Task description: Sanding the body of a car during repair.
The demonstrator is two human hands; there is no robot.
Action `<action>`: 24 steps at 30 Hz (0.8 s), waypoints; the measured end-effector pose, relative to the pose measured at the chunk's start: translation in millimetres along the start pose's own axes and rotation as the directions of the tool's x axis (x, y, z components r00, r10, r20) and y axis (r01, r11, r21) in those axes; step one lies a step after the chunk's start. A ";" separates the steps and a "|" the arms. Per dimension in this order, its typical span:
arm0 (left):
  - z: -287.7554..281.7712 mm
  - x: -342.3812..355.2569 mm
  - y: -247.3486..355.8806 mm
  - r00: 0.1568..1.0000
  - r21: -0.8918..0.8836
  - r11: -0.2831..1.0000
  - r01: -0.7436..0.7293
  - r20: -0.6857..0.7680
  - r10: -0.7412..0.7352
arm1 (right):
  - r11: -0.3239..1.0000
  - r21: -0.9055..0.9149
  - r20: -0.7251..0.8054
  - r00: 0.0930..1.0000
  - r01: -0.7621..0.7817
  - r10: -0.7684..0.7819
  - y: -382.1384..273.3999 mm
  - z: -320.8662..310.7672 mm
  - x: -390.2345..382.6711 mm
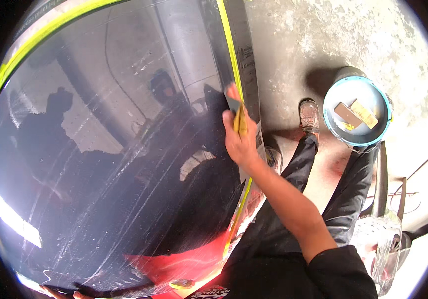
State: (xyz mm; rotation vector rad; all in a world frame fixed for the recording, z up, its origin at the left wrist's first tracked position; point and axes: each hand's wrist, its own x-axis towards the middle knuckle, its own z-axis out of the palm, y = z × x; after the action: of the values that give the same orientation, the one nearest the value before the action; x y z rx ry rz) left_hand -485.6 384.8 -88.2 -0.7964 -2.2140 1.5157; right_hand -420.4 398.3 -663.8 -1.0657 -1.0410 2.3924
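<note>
A large, dark, glossy curved car panel point(124, 164), streaked with pale wet marks, fills the left and middle of the view. At its right edge my right hand point(240, 137) is closed round a thin grey and yellow sanding pad point(240, 119), pressed close to a strip of yellow-green masking tape point(230, 37). Of my left hand point(59, 291), only some fingers show at the lower left rim, lying on the panel's near edge. A small oval yellow-rimmed piece point(181, 284) rests on the red-looking near part of the panel.
Right of my legs stands a light blue bucket point(385, 94) holding cloudy water, a brown block point(348, 114) and a tan block point(364, 113). My shoe point(309, 115) is on the stained concrete floor point(293, 45). A clear plastic-like container point(380, 239) sits at the lower right.
</note>
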 end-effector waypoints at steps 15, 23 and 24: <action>6.1 -2.2 -43.2 0.998 -0.115 0.992 -0.057 -0.025 0.055 | 0.813 -0.361 0.321 0.879 0.457 -0.352 -22.9 19.8 43.8; 6.2 -11.4 -43.9 1.000 -0.164 0.987 0.001 -0.016 -0.004 | 0.689 -0.382 0.379 0.784 0.616 -0.492 -42.8 31.8 82.9; 2.6 -10.6 -45.3 1.000 -0.152 0.988 0.001 -0.017 -0.004 | 0.694 -0.372 0.376 0.784 0.616 -0.494 -31.5 29.5 57.3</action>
State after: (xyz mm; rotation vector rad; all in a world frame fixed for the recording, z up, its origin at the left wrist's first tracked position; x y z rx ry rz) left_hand -490.3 364.0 -46.8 -0.8486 -2.3387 1.3452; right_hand -480.8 436.3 -656.5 -0.4449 -1.8149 1.8156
